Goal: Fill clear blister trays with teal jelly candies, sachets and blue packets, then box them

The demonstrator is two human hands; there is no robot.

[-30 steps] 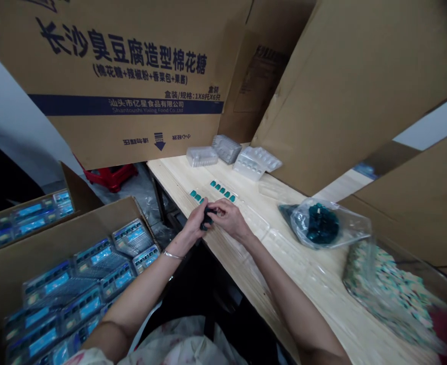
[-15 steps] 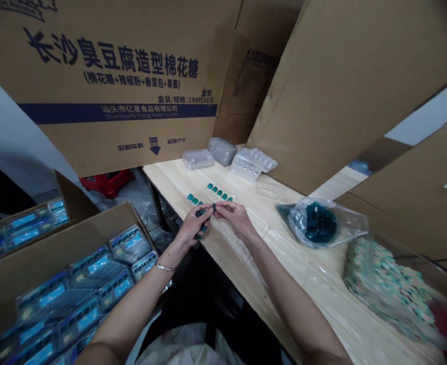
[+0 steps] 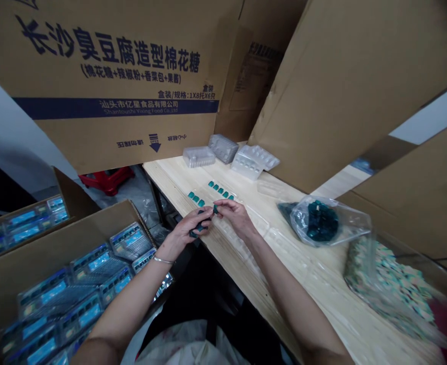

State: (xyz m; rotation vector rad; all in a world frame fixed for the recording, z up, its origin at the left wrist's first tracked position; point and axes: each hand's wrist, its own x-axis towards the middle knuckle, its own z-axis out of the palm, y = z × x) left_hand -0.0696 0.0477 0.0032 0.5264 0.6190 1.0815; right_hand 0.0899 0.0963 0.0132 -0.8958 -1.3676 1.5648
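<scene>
Cardboard carton beside left hand

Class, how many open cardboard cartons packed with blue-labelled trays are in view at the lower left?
2: one carton at the far left edge, and a second carton directly in front of it, beside the person's left forearm. Others may be out of frame.

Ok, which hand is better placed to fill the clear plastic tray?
Probably the right hand: its fingertips pinch a small teal piece over the clear plastic tray; the left hand holds a dark teal clump.
</scene>
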